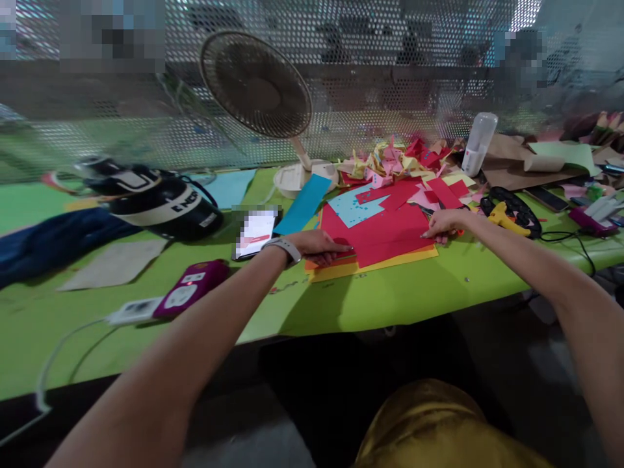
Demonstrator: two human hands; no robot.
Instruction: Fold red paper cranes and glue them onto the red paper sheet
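Both my hands are at a sheet of red paper [390, 231] on the green-covered table. My left hand [324, 247], with a grey watch band at the wrist, grips its left near edge, index finger stretched along the paper and the other fingers curled. At the right edge, my right hand [443, 224] pinches the sheet between thumb and fingers. Yellow-orange paper [397, 261] shows beneath it. Beyond lie a light blue piece with dark specks [358, 205] and smaller red scraps. A teal paper strip [305, 205] rests left of the stack.
A phone [256, 233], a black bottle [166, 207] and a purple power strip [195, 286] lie to the left. A fan [256, 84] stands behind. Crumpled scraps [390, 161], a clear bottle [479, 143] and a yellow glue gun [507, 220] are at the back right.
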